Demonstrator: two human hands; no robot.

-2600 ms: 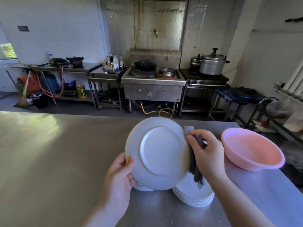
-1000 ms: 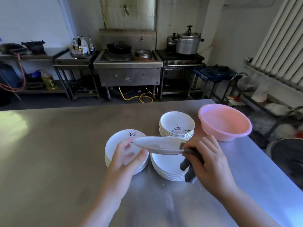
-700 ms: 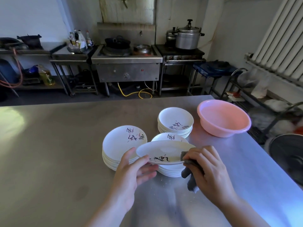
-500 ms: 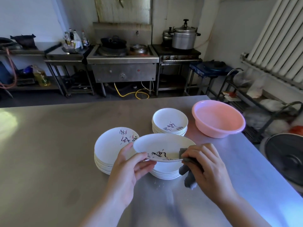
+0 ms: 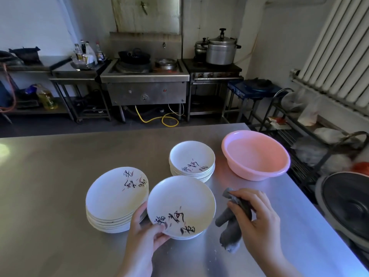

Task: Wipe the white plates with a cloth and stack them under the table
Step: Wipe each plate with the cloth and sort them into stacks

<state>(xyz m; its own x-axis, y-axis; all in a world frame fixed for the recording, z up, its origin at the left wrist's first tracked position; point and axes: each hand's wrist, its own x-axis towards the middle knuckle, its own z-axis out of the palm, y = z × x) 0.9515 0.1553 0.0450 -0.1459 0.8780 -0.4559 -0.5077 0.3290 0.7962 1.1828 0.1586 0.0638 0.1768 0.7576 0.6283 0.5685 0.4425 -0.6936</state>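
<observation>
Left hand [image 5: 144, 234] pinched the near rim of a white plate [image 5: 180, 204], thumb on the printed face and fingers curled beneath, holding it face up over a low stack whose edge just showed below it. Right hand [image 5: 257, 216], just right of that plate, was closed around a grey cloth [image 5: 231, 226], whose loose end hung down to the steel worktop [image 5: 50, 166] and did not touch the plate.

Left of the held plate, nearly touching it, stood a taller plate stack [image 5: 115, 198]; beyond it, a smaller one [image 5: 192, 158]. A pink basin [image 5: 255, 154] sat right of that far stack, near the worktop's right edge. It looked empty, though the glare on its floor made a thin film of water hard to rule out.

The risks, as I judged them: the plate was held by one edge only, so a slack pinch could tip it onto the stacks and chip something. A swing leftward could clip the tall stack. The dangling cloth end could drag grit from the worktop back onto a wiped face. Nothing showed the shelf under the worktop.
</observation>
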